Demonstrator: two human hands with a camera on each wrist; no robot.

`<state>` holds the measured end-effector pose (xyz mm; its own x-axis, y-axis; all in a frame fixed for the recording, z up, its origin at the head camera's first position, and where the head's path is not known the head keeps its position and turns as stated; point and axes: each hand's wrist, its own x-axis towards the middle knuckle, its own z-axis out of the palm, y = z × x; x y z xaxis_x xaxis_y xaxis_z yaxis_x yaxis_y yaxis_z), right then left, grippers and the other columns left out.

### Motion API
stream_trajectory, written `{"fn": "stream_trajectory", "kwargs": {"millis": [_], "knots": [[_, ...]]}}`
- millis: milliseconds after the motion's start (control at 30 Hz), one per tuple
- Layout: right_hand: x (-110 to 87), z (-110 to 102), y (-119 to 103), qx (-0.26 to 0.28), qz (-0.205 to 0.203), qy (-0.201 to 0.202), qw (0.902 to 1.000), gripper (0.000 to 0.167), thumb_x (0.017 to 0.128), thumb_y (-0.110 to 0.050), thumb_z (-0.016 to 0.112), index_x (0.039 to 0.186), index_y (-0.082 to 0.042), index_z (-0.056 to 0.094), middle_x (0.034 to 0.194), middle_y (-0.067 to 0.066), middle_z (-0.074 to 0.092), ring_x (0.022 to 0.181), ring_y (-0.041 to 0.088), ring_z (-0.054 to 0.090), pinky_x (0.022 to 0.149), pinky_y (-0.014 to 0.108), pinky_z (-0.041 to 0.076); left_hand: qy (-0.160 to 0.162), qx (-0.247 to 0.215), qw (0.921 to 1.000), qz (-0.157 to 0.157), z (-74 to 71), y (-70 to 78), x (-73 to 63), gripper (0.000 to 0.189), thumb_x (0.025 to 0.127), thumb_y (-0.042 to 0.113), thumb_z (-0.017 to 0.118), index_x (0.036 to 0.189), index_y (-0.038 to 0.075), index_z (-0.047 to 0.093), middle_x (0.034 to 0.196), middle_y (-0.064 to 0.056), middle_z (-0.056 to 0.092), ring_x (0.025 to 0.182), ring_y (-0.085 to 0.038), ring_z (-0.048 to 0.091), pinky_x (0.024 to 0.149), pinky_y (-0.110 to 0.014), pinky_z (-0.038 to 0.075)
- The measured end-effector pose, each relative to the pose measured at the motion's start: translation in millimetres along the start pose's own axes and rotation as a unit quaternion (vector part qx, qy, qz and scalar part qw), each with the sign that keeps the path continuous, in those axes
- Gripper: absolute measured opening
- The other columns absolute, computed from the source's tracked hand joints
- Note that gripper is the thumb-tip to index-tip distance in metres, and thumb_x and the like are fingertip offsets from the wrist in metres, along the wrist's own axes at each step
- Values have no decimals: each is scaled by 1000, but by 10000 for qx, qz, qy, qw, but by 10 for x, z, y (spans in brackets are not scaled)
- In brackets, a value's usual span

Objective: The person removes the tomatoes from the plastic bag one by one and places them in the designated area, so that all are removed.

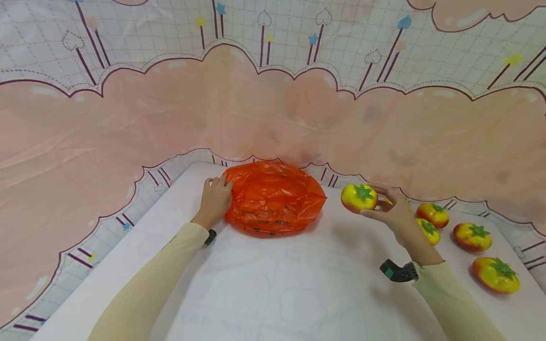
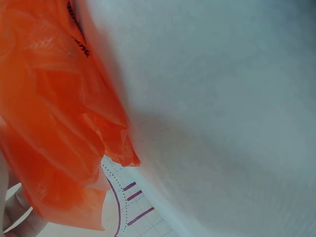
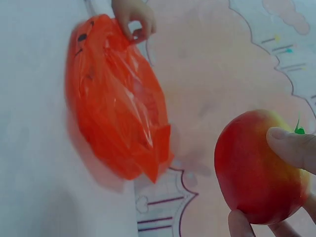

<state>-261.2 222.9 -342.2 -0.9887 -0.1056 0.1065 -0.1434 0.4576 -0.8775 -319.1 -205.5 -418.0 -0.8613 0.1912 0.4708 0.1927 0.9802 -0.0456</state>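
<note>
An orange-red plastic bag [image 1: 273,203] with dark print lies at the far middle of the white table, its mouth spread. My left hand [image 1: 215,201] pinches the bag's left edge; in the right wrist view that hand [image 3: 134,19] has thumb and finger meeting at the rim. To the right of the bag, my right hand [image 1: 394,213] holds a yellow-and-red tomato [image 1: 359,198] with a green star-shaped top above the table. The right wrist view shows the tomato's red underside [image 3: 259,170], with thumb and fingers around it. The bag [image 2: 54,108] fills the left of the left wrist view.
Several similar tomatoes sit on the table's right side, among them one at the near right [image 1: 495,275] and another behind it [image 1: 472,237]. A patterned pink-and-white cloth [image 1: 273,113] hangs behind the white table [image 1: 273,293] and along its sides.
</note>
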Motion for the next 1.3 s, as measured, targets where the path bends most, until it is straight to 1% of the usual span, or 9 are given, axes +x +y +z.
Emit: {"fn": "stream_trajectory", "kwargs": {"millis": [333,533,667,767,867,933,1000,1133,1300], "knots": [[-165,-319,220,-285,741,462,9958,79,81,-36,71,147,-29,29,153,17,23,133,42,33,75,8,49,-49,-41,10000,-29,-11,-3,-6,20,86,9,60,104,2,63,101,-17,58,101,-34,52,99,-51,36],[-236,-437,372,-294,955,696,9926,77,84,-37,67,149,-25,26,154,21,18,134,45,29,73,6,48,56,-56,10000,1,-10,-5,-12,20,85,9,60,103,1,63,100,-18,59,100,-34,53,99,-52,36],[-273,-485,481,-193,1047,830,9908,73,85,-36,66,148,-30,28,153,18,21,133,41,30,75,4,46,101,-96,9999,4,-8,-2,-13,19,85,8,60,103,1,64,100,-18,59,99,-34,53,99,-52,36],[-312,-527,552,-212,1266,853,9881,74,85,-39,65,147,-35,26,154,16,19,134,40,28,93,18,47,99,-120,9999,-8,-6,0,-10,19,86,8,60,103,1,64,101,-18,60,99,-34,53,99,-51,36],[-354,-568,619,-70,1459,868,9855,75,84,-41,65,147,-37,25,158,13,11,138,41,22,108,40,36,74,-149,9999,-23,-5,0,-6,19,86,8,60,104,1,63,102,-18,60,100,-34,53,99,-51,36],[-383,-594,664,18,1526,909,9841,74,85,-40,64,147,-37,24,159,10,7,140,42,17,110,51,28,57,-168,9998,-33,-3,-2,-3,20,86,8,59,104,1,63,102,-18,60,100,-34,53,100,-52,36],[-410,-624,720,-10,1538,949,9835,73,86,-39,63,148,-35,24,160,9,5,140,41,15,110,53,27,42,-184,9998,-36,-3,-3,-1,20,86,8,59,104,1,63,103,-18,60,101,-34,53,100,-52,35],[-464,-695,866,-377,1576,971,9820,74,87,-42,61,149,-33,20,158,13,8,133,40,24,107,48,33,39,-191,9998,-37,-8,-4,2,20,86,8,59,105,1,64,104,-18,60,101,-34,52,100,-52,36],[-496,-794,1072,-283,1764,999,9788,79,84,-43,64,148,-37,18,159,13,6,128,36,33,105,44,38,59,-151,9999,-36,-10,-8,6,20,86,8,59,104,1,64,104,-18,60,101,-34,52,100,-51,36]]}}
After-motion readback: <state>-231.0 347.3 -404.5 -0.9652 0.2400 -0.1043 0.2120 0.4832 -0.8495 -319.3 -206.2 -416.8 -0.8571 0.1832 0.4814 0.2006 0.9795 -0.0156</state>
